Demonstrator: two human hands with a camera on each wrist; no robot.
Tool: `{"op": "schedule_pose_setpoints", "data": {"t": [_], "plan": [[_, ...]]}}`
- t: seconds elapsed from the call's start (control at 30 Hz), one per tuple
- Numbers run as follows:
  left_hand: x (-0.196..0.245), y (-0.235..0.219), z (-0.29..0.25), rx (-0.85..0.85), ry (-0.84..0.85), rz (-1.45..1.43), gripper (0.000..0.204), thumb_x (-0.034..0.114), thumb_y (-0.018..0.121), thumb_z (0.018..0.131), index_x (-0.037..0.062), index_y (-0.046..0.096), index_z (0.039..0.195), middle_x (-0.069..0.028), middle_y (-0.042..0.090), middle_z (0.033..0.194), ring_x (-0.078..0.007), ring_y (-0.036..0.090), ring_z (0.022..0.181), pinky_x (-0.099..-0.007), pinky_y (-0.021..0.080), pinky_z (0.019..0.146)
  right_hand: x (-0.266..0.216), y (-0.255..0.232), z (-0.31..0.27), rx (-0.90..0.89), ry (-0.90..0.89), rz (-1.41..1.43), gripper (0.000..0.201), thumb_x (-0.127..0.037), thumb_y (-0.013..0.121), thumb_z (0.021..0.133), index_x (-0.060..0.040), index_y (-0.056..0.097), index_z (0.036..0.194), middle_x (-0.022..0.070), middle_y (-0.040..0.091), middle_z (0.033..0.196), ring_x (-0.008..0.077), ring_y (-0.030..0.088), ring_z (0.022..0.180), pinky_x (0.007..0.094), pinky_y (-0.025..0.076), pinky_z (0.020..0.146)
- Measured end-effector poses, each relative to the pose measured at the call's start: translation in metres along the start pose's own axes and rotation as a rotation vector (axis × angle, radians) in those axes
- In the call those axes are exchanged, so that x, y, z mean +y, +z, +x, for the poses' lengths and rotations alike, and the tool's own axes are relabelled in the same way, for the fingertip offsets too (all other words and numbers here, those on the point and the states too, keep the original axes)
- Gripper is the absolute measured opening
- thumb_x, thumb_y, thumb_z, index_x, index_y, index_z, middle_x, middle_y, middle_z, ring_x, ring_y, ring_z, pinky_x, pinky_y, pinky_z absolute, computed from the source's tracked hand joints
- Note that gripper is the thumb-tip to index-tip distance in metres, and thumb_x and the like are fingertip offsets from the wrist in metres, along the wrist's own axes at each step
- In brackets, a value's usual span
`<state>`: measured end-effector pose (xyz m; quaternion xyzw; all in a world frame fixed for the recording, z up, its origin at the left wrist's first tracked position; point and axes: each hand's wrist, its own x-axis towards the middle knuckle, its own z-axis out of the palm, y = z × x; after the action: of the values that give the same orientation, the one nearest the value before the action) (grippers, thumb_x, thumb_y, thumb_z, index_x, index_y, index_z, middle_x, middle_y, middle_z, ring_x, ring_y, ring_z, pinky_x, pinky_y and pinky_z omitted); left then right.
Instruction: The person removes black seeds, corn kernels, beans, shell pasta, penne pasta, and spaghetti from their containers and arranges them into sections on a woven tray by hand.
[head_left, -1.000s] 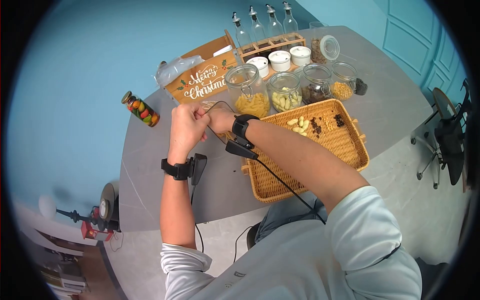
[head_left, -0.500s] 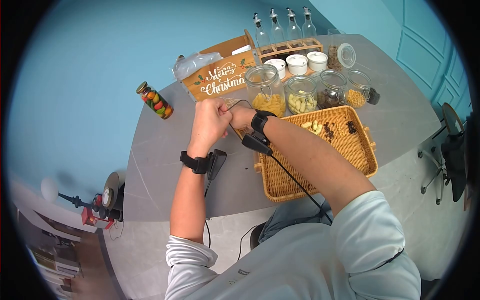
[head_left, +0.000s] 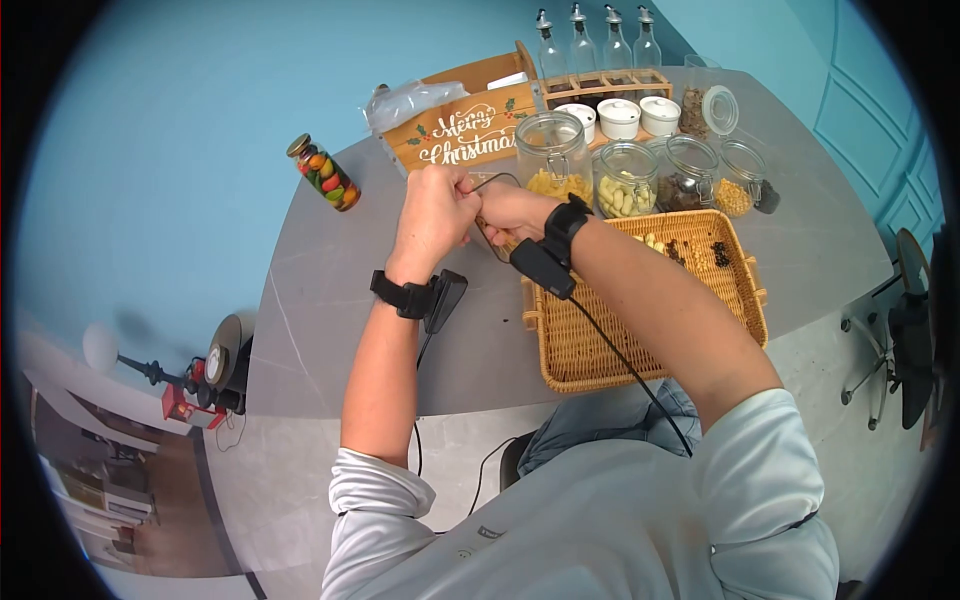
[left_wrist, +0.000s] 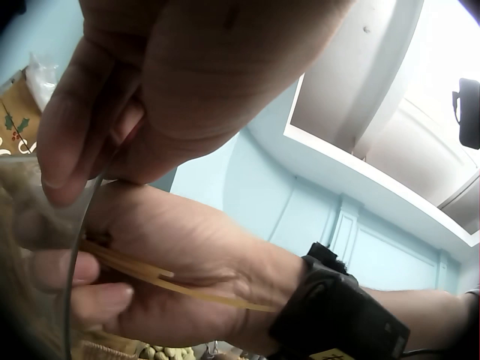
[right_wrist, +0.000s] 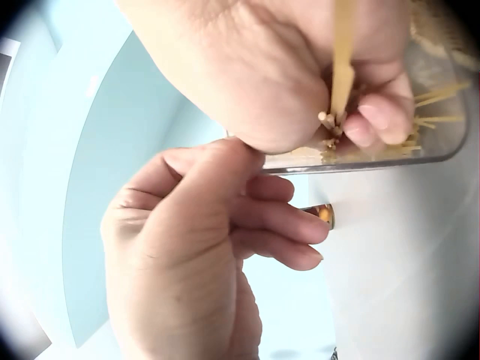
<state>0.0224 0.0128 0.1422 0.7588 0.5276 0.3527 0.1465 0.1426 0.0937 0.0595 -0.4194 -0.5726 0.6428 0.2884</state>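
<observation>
A clear rectangular container [right_wrist: 450, 142] with dry spaghetti in it stands tilted between the two hands. My left hand [head_left: 432, 220] pinches its rim between thumb and fingers, seen closely in the right wrist view. My right hand [head_left: 515, 212] reaches over the container's opening, fingers curled round a few strands of spaghetti [left_wrist: 161, 279]. Those strands run along the palm toward the wrist in the left wrist view. More strands lie inside the container beyond the right fingertips. In the head view the right hand and forearm hide much of the container.
A wicker tray [head_left: 600, 350] with small piles of peanuts and beans lies to the right. Behind stand glass jars [head_left: 628, 190], white pots [head_left: 619, 120], a Merry Christmas crate [head_left: 465, 135] and oil bottles [head_left: 583, 50]. A jar of colourful peppers [head_left: 328, 180] stands at left.
The head view has turned, so the whole scene sits farther right. Both hands stay at the container, the left still at its rim and the right at its opening.
</observation>
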Motion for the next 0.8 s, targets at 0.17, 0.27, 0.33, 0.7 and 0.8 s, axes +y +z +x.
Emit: {"op": "schedule_pose_setpoints", "data": {"t": [0.17, 0.27, 0.33, 0.7, 0.8], "plan": [[-0.003, 0.006, 0.001, -0.013, 0.021, -0.011, 0.012, -0.007, 0.063, 0.081, -0.0073, 0.060, 0.070, -0.0117, 0.063, 0.056, -0.0181, 0.066, 0.045, -0.0312, 0.051, 0.042, -0.011, 0.000, -0.031, 0.022, 0.077, 0.060, 0.016, -0.013, 0.053, 0.103, -0.0012, 0.061, 0.097, 0.0062, 0.059, 0.074, 0.0098, 0.047, 0.053, 0.0272, 0.038, 0.043], [-0.001, 0.009, 0.000, -0.013, 0.046, 0.000, 0.012, -0.007, 0.063, 0.081, -0.0073, 0.059, 0.069, -0.0121, 0.063, 0.056, -0.0186, 0.066, 0.045, -0.0314, 0.051, 0.042, -0.006, -0.005, -0.032, -0.023, 0.070, 0.151, 0.016, -0.013, 0.052, 0.104, -0.0016, 0.060, 0.097, 0.0062, 0.058, 0.074, 0.0085, 0.045, 0.052, 0.0257, 0.037, 0.042], [-0.001, 0.010, -0.001, -0.019, 0.043, 0.004, 0.012, -0.007, 0.063, 0.080, -0.0073, 0.059, 0.069, -0.0123, 0.062, 0.055, -0.0190, 0.066, 0.045, -0.0315, 0.051, 0.042, -0.003, -0.009, -0.034, -0.070, 0.078, 0.190, 0.015, -0.013, 0.051, 0.104, -0.0022, 0.059, 0.096, 0.0060, 0.058, 0.074, 0.0076, 0.045, 0.052, 0.0247, 0.036, 0.042], [-0.006, 0.019, 0.002, 0.000, 0.148, 0.060, 0.010, -0.007, 0.064, 0.079, -0.0081, 0.062, 0.069, -0.0127, 0.062, 0.055, -0.0192, 0.067, 0.045, -0.0316, 0.051, 0.042, -0.011, -0.008, -0.047, -0.047, 0.088, 0.195, 0.012, -0.010, 0.050, 0.104, -0.0054, 0.057, 0.095, 0.0017, 0.053, 0.072, 0.0049, 0.040, 0.052, 0.0220, 0.033, 0.042], [-0.008, 0.018, 0.005, 0.023, 0.162, 0.087, 0.010, -0.007, 0.064, 0.079, -0.0081, 0.061, 0.069, -0.0124, 0.062, 0.055, -0.0189, 0.067, 0.045, -0.0318, 0.051, 0.042, -0.010, -0.009, -0.047, -0.074, 0.078, 0.235, 0.011, -0.009, 0.051, 0.104, -0.0061, 0.055, 0.095, 0.0000, 0.049, 0.072, 0.0057, 0.040, 0.053, 0.0230, 0.031, 0.043]]}}
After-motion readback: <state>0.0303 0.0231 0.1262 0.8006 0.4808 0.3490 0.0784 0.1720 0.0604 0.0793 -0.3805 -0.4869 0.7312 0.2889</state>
